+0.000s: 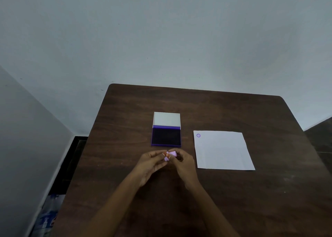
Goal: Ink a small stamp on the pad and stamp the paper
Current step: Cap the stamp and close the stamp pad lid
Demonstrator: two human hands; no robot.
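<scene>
Nearest to you, both forearms reach forward over a dark brown wood-grain tabletop [125,122] with rounded far corners. Your left hand [150,163] and right hand [183,162] meet just above the tabletop's middle, fingertips pinched together around a small lilac stamp [170,155]. Both hands are narrowed onto it, each gripping one end, so the stamp sits between them rather than on the wood. Its long axis lies roughly level, running from lower left to upper right, the paler squared end toward your right hand; which end carries the printing face you cannot tell at this size.

Just beyond your fingertips sits the ink pad [166,136], a purple-edged case with a dark inked surface showing, apart from the stamp. Its white lid [166,119] is hinged open and laid back on the far side. To the right of the pad, well clear of both hands, lies a sheet of white paper [222,150], flat on the wood and turned slightly askew. One small round purple stamp mark [198,135] shows near its far left corner.

Farther off, the tabletop's far edge meets a plain pale grey-blue wall [161,39]. On your left another wall [27,129] angles in to form a corner, with dark floor beside the tabletop and some blurred plastic-wrapped items [48,217] low down there.
</scene>
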